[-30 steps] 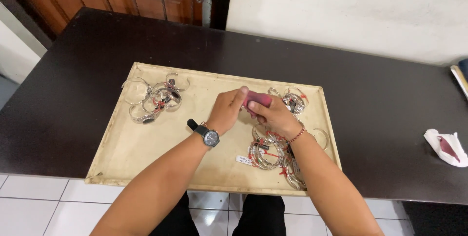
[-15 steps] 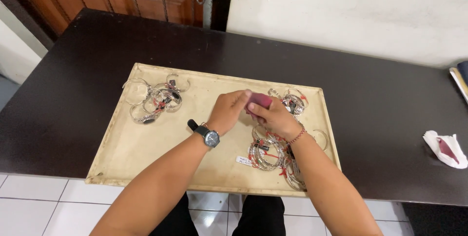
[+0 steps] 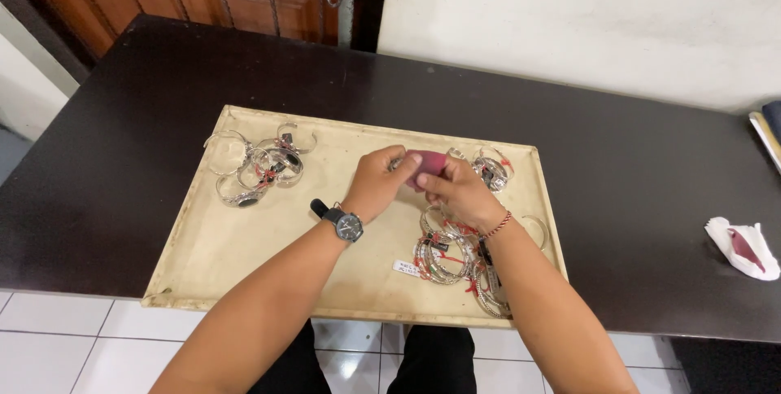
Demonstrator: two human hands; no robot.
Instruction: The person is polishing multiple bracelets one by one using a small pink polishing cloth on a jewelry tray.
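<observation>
Head view, left of frame: a cluster of silver bangles (image 3: 256,166) is seen on the beige tray (image 3: 203,239).
Centre, left hand (image 3: 376,182): fingers are closed on a small silver piece, largely hidden.
Centre, right hand (image 3: 457,190): fingers are pinched on a maroon cloth (image 3: 427,168), pressed against that piece.
Lower centre-right: a second bangle pile (image 3: 447,256) is seen.
Right edge: a white wrapper (image 3: 742,247) is left on the dark table (image 3: 634,150).
</observation>
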